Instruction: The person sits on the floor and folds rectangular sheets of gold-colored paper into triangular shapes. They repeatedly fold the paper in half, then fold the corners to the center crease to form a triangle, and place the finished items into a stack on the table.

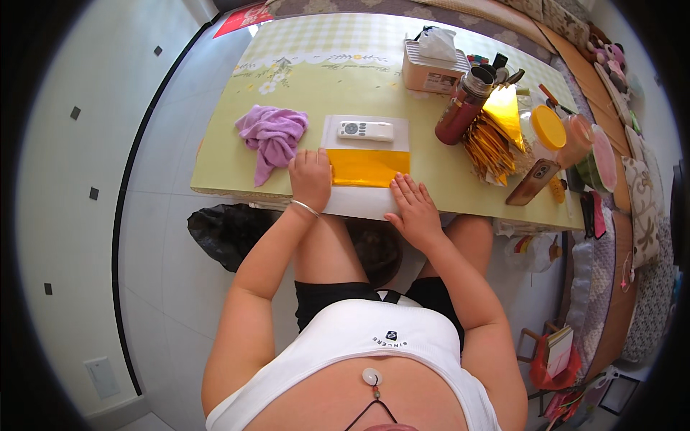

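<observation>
The left hand is bent partly closed at the left edge of a gold sheet; its thumb and palm side are hard to make out, so whether it pinches the edge or only presses on it cannot be told. The right hand lies open, palm down, fingers nearly straight and thumb spread, its fingertips at the sheet's lower right corner. Its palm is hidden.

Between the hands, the gold sheet lies across a white sheet, which shows above and below it. A white remote control rests on the upper part of the white sheet.

Left of these, a crumpled purple cloth lies on the table. To the right, a leaning phone partly hides what stands behind it. Beyond are a fanned bundle of gold packets, a dark red flask and a yellow-lidded jar, crowded and overlapping. Below the table edge, a black bag is partly covered by the left forearm.
</observation>
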`<state>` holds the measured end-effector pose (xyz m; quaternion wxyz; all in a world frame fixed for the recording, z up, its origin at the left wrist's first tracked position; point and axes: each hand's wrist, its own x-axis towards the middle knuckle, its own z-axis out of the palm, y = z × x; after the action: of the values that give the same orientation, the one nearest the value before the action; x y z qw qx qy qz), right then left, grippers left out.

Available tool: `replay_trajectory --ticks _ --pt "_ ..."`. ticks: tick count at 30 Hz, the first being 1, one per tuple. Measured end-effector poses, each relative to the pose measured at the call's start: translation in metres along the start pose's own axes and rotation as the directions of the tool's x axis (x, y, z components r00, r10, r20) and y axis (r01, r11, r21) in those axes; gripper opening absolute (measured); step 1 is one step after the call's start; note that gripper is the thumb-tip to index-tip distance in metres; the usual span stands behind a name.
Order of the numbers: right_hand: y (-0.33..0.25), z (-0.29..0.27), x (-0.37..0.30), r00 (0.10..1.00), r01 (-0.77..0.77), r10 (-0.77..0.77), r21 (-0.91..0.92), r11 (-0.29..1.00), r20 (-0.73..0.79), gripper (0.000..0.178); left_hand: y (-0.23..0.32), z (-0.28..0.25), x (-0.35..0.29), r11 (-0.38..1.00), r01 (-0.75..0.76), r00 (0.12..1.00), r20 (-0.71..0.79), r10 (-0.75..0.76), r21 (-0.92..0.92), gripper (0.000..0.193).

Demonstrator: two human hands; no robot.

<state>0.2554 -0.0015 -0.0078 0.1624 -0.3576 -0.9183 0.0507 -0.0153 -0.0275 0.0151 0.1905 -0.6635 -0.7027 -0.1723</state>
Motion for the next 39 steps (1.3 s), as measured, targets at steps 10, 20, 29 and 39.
replay_trajectory --ticks 10,20,29,39 --pt "0.003 -0.003 -0.002 1.0 0.019 -0.019 -0.006 1.0 -0.002 0.067 0.009 -0.025 -0.053 0.958 -0.16 0.881 0.403 0.248 -0.239 0.094" --pt "0.009 -0.007 0.049 0.885 -0.297 0.465 0.775 0.558 0.004 0.045 -0.041 0.014 0.018 0.892 -0.009 0.994 0.091 0.056 -0.452 0.048" --pt "0.023 0.01 0.063 0.766 -0.434 0.532 0.901 0.012 0.361 0.069 -0.051 0.032 0.05 0.896 0.1 0.928 0.366 0.073 -0.432 0.028" --pt "0.025 0.013 0.061 0.772 -0.406 0.526 0.914 -0.02 0.355 0.074 -0.05 0.033 0.045 0.686 0.454 0.841 0.528 -0.119 -0.569 0.022"
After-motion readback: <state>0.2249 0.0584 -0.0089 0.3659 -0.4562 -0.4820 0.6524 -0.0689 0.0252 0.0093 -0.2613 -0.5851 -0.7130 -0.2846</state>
